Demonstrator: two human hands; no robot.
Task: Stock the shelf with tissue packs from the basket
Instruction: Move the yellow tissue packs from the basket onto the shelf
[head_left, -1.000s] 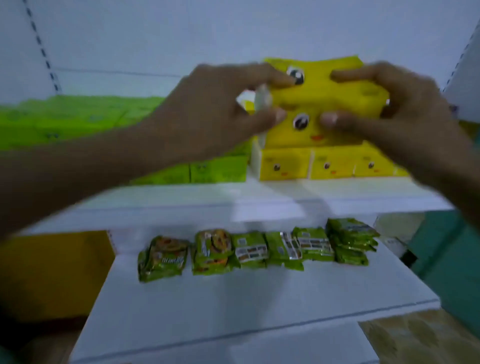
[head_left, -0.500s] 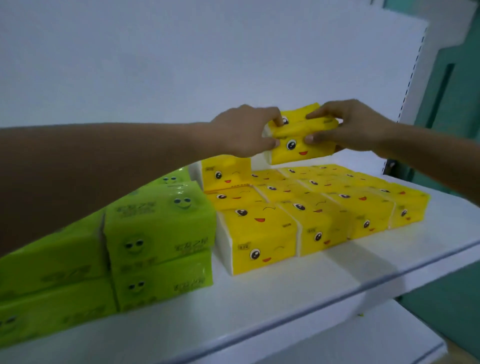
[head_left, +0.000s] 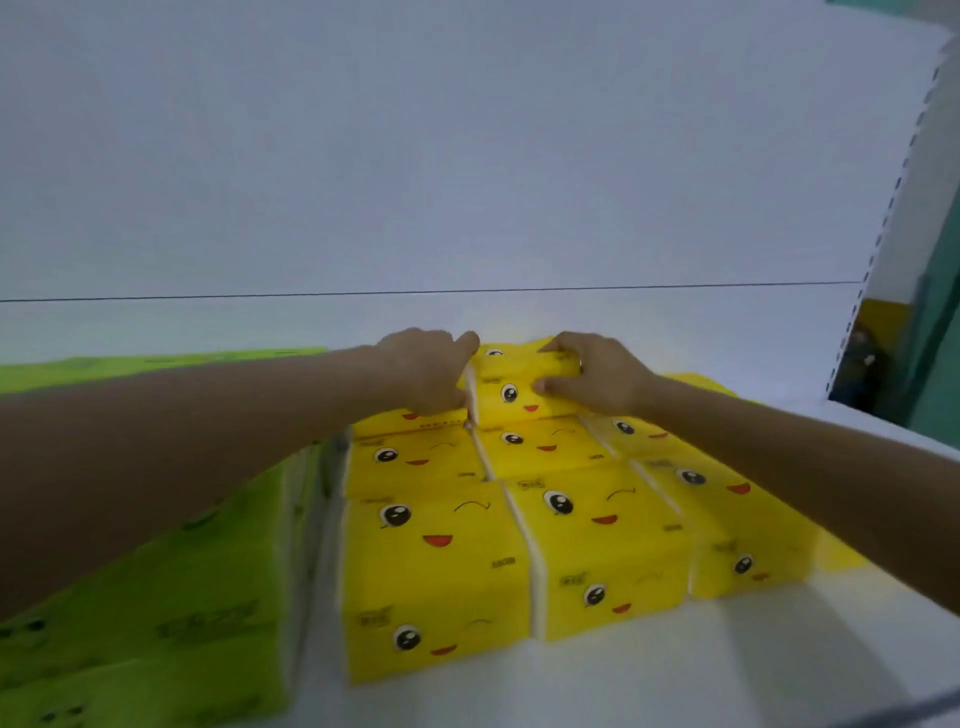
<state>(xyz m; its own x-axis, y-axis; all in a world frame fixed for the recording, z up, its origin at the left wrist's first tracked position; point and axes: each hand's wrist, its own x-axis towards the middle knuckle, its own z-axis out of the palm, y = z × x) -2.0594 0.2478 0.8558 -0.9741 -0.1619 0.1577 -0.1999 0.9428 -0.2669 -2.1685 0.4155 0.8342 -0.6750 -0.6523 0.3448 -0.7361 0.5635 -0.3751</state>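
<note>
A yellow tissue pack (head_left: 514, 387) with a cartoon face sits at the back of the white shelf (head_left: 649, 670), on top of the yellow stack. My left hand (head_left: 423, 371) grips its left end and my right hand (head_left: 597, 374) grips its right end, fingers curled over the top. Several more yellow tissue packs (head_left: 498, 535) lie in rows in front of it, reaching the shelf's front. The basket is out of sight.
Green tissue packs (head_left: 156, 597) are stacked on the left part of the shelf, touching the yellow ones. The white back panel (head_left: 467, 156) rises behind. A perforated shelf upright (head_left: 883, 234) stands at the right, with bare shelf surface right of the yellow packs.
Both hands have lowered the held yellow pack from mid-air onto the back of the yellow stack. The camera has moved up and closer to the shelf.
</note>
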